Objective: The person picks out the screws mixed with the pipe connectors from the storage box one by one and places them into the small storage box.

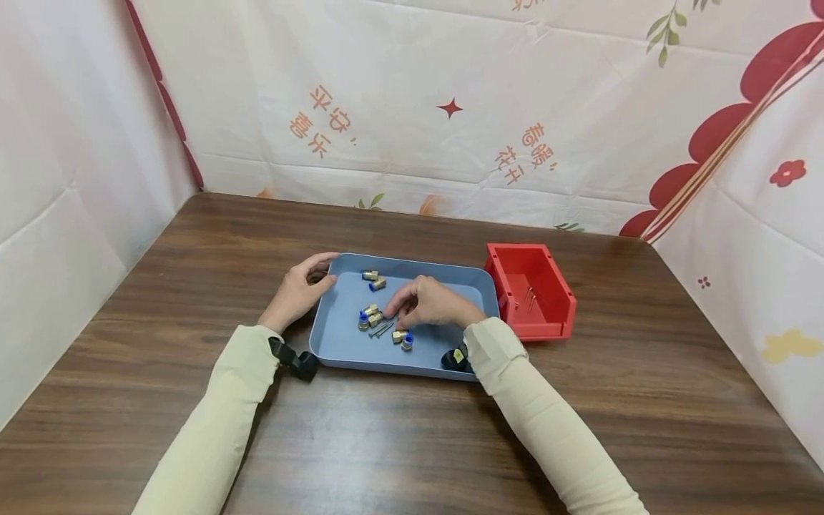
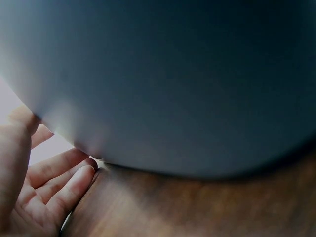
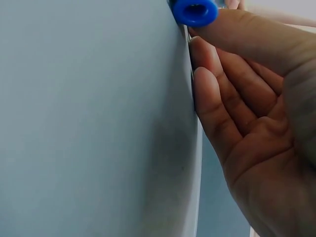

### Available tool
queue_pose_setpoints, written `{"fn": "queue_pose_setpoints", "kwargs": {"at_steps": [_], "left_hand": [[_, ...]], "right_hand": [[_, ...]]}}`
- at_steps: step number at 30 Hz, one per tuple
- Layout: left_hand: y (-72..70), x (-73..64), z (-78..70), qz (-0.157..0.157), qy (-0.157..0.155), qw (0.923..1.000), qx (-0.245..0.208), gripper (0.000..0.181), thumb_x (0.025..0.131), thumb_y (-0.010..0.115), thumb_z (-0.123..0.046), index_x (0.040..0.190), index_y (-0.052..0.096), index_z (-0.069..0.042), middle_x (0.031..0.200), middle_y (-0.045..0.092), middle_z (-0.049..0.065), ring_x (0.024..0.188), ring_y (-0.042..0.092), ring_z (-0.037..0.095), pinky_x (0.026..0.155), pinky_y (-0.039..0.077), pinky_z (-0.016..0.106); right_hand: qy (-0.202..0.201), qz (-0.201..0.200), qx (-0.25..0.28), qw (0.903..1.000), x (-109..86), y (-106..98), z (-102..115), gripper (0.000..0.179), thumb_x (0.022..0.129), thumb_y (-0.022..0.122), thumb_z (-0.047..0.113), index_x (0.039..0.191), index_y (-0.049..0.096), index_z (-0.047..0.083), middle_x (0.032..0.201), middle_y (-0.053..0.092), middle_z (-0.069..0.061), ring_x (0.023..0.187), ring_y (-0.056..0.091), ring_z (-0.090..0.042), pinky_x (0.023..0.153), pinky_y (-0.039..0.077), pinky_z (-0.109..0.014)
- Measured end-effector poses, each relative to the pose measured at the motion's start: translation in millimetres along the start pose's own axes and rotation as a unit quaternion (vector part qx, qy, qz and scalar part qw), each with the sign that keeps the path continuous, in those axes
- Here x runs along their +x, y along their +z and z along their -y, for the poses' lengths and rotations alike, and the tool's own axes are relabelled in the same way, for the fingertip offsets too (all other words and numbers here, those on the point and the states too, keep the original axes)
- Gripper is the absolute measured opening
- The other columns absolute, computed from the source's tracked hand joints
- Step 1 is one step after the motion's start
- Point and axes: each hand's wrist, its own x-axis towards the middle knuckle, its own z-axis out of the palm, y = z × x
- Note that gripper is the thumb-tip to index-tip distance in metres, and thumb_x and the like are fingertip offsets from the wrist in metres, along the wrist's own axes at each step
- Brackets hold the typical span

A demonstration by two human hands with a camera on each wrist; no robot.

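A blue-grey tray (image 1: 347, 350) lies on the table, holding several brass pneumatic fittings (image 1: 370, 275) with blue collars and a few screws (image 1: 381, 330). My left hand (image 1: 299, 290) grips the tray's left rim, thumb over the edge and fingers along the outside. My right hand (image 1: 434, 304) reaches down over the middle of the tray, its thumb and forefinger apart near the screws and a brass fitting (image 1: 399, 336). I see nothing held between them. In the right wrist view, a blue collar (image 3: 196, 12) shows beside the thumb, while the fingertips touch the tray floor.
A red bin (image 1: 563, 330) stands against the tray's right side, with a few screws (image 1: 531, 297) inside. Under everything is a brown wooden table (image 1: 360, 443). Printed cloth (image 1: 399, 107) hangs behind and at both sides.
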Motion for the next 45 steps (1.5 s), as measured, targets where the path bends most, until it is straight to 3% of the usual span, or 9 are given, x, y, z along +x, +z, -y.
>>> {"fn": "queue_pose_setpoints", "kwargs": {"at_steps": [13,24,31,45], "left_hand": [[0.5,-1.7,0.0,-0.005,-0.002,1.0000,0.008,0.044,0.096,0.055,-0.020,0.140,0.048,-0.018,0.133,0.054,0.018,0.118,0.053,0.033,0.098,0.044,0.050],[0.4,-0.3,2.3,-0.003,0.001,1.0000,0.003,0.044,0.096,0.056,-0.019,0.139,0.049,-0.018,0.133,0.055,0.017,0.118,0.054,0.033,0.098,0.044,0.050],[1.1,0.4,0.5,-0.004,0.002,0.9999,0.010,0.044,0.096,0.055,-0.018,0.140,0.049,-0.018,0.132,0.055,0.018,0.117,0.054,0.033,0.098,0.045,0.050],[0.6,0.4,-0.8,-0.001,0.002,1.0000,0.003,0.044,0.096,0.056,-0.019,0.140,0.049,-0.018,0.133,0.055,0.017,0.117,0.054,0.032,0.097,0.045,0.049]], "right_hand": [[-0.008,0.010,-0.029,0.9995,6.3,4,5,0.022,0.076,0.077,0.000,0.097,0.076,0.008,0.097,0.073,-0.003,0.073,0.058,-0.009,0.069,0.052,-0.021],[-0.012,0.015,-0.069,0.9974,9.0,11,16,0.010,0.078,0.075,0.002,0.085,0.075,0.010,0.083,0.070,0.001,0.070,0.057,-0.008,0.066,0.052,-0.020],[-0.013,-0.003,-0.093,0.9956,9.3,11,12,0.010,0.080,0.071,0.001,0.085,0.073,0.010,0.079,0.067,0.000,0.069,0.056,-0.009,0.064,0.051,-0.020],[0.021,-0.027,-0.096,0.9948,10.2,7,9,0.009,0.078,0.072,0.003,0.083,0.071,0.011,0.078,0.066,0.001,0.069,0.057,-0.010,0.064,0.051,-0.021]]}}
